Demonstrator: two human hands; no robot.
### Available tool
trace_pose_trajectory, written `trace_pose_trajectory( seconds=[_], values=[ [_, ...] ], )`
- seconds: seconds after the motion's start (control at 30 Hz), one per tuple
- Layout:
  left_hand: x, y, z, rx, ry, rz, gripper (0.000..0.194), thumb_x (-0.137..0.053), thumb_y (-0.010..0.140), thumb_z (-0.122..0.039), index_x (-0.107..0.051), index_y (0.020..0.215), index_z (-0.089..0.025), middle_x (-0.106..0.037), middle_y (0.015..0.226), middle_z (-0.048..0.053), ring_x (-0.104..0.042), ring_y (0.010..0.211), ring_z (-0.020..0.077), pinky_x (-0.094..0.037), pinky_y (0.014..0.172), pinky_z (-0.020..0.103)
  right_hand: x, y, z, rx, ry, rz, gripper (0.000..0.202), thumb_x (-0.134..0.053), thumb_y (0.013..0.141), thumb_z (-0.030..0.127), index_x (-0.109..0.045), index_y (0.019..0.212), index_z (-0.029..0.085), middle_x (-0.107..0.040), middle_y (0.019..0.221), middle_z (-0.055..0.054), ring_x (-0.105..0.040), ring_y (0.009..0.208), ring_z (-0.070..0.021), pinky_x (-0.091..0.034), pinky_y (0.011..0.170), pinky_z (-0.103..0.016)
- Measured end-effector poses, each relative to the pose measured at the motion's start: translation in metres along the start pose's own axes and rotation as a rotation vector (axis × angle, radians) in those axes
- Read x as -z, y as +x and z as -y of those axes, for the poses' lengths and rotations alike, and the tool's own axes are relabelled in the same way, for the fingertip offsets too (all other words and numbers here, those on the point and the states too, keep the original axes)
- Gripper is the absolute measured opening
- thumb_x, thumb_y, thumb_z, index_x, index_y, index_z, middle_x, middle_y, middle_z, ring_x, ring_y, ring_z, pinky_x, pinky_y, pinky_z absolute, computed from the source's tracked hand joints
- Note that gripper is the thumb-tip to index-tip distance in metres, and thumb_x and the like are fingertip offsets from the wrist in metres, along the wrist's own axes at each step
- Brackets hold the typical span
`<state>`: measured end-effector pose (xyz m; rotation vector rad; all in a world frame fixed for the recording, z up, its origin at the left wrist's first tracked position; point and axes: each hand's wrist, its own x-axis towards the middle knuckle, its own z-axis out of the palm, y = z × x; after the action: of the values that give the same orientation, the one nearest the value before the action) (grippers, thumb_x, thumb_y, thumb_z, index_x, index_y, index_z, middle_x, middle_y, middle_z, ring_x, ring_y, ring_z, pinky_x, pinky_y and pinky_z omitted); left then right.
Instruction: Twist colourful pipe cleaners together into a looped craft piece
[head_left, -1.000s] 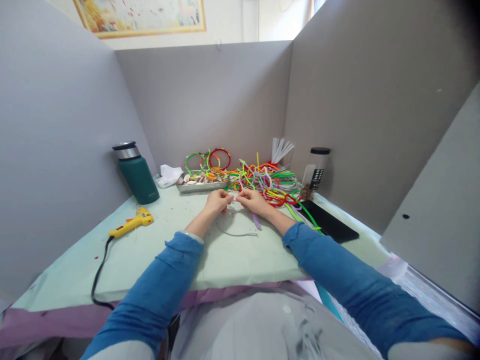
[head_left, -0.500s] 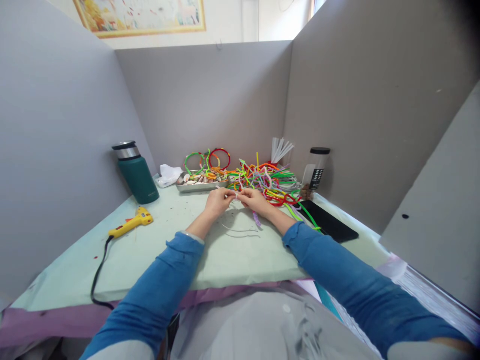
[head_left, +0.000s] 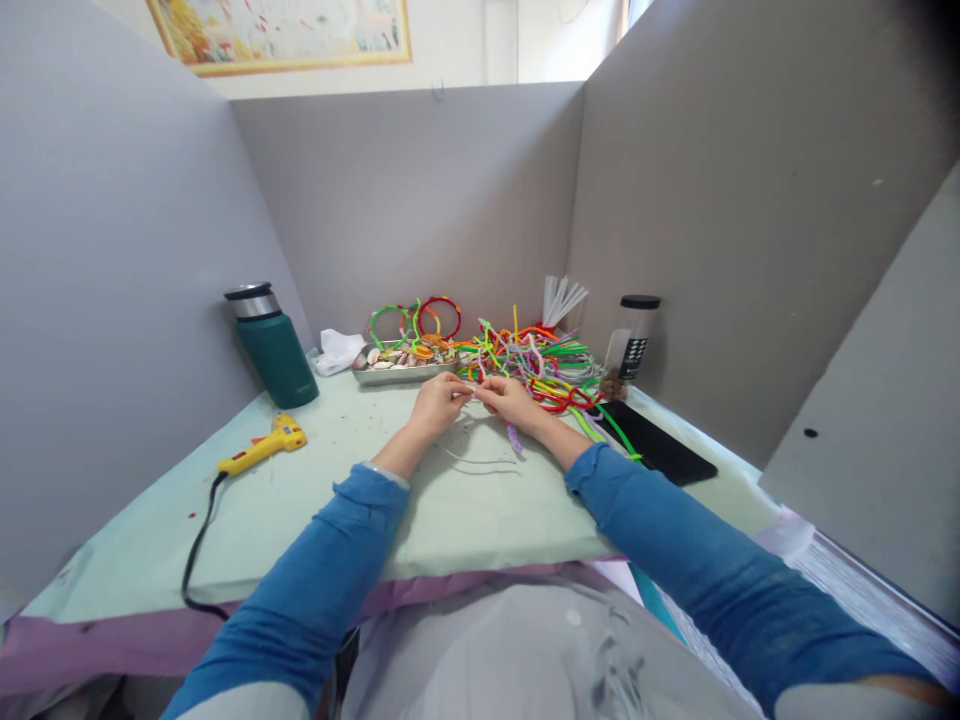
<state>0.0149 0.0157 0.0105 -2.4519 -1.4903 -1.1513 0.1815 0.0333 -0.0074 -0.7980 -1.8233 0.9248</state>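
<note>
Near the middle of the table, my left hand and my right hand meet fingertip to fingertip. Both are pinched on a thin pale purple pipe cleaner, mostly hidden by the fingers. Its fuzzy purple end hangs below my right hand. Thin grey wires lie on the table under my hands. Just behind my right hand is a tangled heap of coloured pipe cleaners. A metal tray of small pieces stands behind my left hand, with green and red rings at its back.
To the left are a green bottle, a crumpled white tissue and a yellow glue gun with a black cord. On the right stand a clear black-lidded container and a flat black object. Grey partitions enclose the table.
The fingers of my left hand have shifted slightly, and the pale tip that stuck out above them no longer shows. My right hand has barely moved.
</note>
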Motion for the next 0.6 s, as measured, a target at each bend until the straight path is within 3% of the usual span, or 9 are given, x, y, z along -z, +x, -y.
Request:
trace_pose_trajectory(
  seconds=[0.37,0.6],
  values=[
    [0.0055,-0.0023,-0.0065,0.054,-0.035,0.032,0.02,-0.057,0.075,-0.029,-0.069,0.085,-0.016,-0.067,0.078,0.004,-0.054,0.061,0.0107,-0.039,0.062,0.022,0.0009,-0.0011,0.0044,0.012,-0.007,-0.007,0.026,-0.053,0.073,0.04,-0.05,0.066,0.015,-0.045,0.049,0.005,-0.036,0.045,-0.0063,-0.028,0.047,-0.021],
    [0.0061,-0.0018,-0.0077,0.086,0.002,0.022,0.018,-0.06,0.072,-0.031,-0.067,0.076,-0.015,-0.063,0.065,0.002,-0.052,0.057,0.0106,-0.037,0.058,0.021,0.0006,-0.0021,0.006,0.017,0.003,-0.006,0.024,-0.053,0.073,0.038,-0.05,0.067,0.015,-0.045,0.048,0.006,-0.036,0.044,-0.0061,-0.028,0.047,-0.02]
  ],
)
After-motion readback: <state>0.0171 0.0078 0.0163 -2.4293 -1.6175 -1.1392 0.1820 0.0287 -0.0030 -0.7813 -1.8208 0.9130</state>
